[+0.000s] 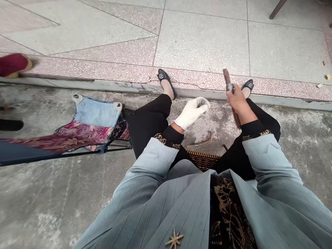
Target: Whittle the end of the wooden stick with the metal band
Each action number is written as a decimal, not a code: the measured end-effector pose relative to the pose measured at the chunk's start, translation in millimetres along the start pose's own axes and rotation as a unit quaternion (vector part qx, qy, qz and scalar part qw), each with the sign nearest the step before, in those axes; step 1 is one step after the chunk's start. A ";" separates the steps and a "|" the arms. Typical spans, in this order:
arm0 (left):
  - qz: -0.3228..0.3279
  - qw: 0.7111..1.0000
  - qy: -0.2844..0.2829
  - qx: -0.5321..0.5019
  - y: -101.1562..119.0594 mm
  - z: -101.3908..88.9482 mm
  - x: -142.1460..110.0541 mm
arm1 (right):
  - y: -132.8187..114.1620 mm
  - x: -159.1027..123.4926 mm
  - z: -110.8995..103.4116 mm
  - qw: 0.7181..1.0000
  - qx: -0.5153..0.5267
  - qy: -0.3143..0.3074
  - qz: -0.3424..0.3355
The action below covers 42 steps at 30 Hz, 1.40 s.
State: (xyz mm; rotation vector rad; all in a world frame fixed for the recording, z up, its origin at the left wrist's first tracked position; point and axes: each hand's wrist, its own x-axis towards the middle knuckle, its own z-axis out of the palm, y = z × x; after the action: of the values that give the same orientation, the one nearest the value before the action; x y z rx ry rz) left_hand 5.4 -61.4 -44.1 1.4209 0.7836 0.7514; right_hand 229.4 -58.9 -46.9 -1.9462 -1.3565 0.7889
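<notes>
My left hand [195, 111], in a white knitted glove, is held over the concrete between my knees. Its fingers curl round towards the thumb, and whatever they may hold is hidden. Bare and closed, my right hand [236, 100] grips a brown wooden stick [226, 76] with a grey metal-like binding near its upper end. The stick is tilted, its lower end coming out below the hand. On the ground between my legs lies a curved, pale brown piece [201, 142], blurred and of unclear kind.
Below me shows the edge of a woven wicker seat or basket [204, 159]. A folding chair [95, 112] with blue and flowered cloth stands at the left. My shoes rest on a raised tiled step [202, 38]. Another person's red shoe [14, 65] is at far left.
</notes>
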 end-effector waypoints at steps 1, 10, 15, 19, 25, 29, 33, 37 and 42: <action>-0.004 1.000 -0.007 0.012 2.5 0.6 -0.9 | 0.5 -2.3 1.0 0.994 -0.102 -0.021 -0.017; -0.042 0.997 -0.060 0.038 0.6 -8.8 2.4 | -0.3 -13.2 -25.5 0.773 -0.193 -0.594 -0.109; -0.076 0.992 -0.050 -0.088 -6.3 -11.8 3.8 | -14.2 -24.6 -45.4 0.848 0.091 -0.500 -0.151; -0.090 0.986 -0.058 -0.127 -7.3 -7.4 2.6 | -23.8 -34.7 -19.5 0.928 0.257 -0.252 -0.093; -0.104 0.985 -0.065 -0.119 -3.8 1.6 0.7 | -28.4 -31.5 20.4 0.947 0.297 -0.118 -0.040; -0.100 0.985 -0.072 -0.120 -2.5 3.1 0.4 | -27.3 -30.7 21.7 0.941 0.309 -0.133 -0.020; -0.091 0.988 -0.075 -0.105 -3.5 4.0 0.3 | -24.9 -31.5 26.0 0.932 0.334 -0.138 -0.005; -0.082 0.988 -0.075 -0.107 -5.1 6.7 -0.3 | -20.9 -29.5 32.1 0.932 0.345 -0.114 0.009; -0.066 0.993 -0.052 -0.083 -1.4 9.7 -1.2 | -18.9 -28.1 33.2 0.932 0.344 -0.111 0.024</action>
State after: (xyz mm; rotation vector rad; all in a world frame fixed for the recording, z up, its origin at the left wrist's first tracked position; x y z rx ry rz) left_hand 12.8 -67.8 -45.4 1.2358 0.7108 0.6212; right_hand 185.0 -75.3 -49.6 -1.3618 -0.9614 1.3301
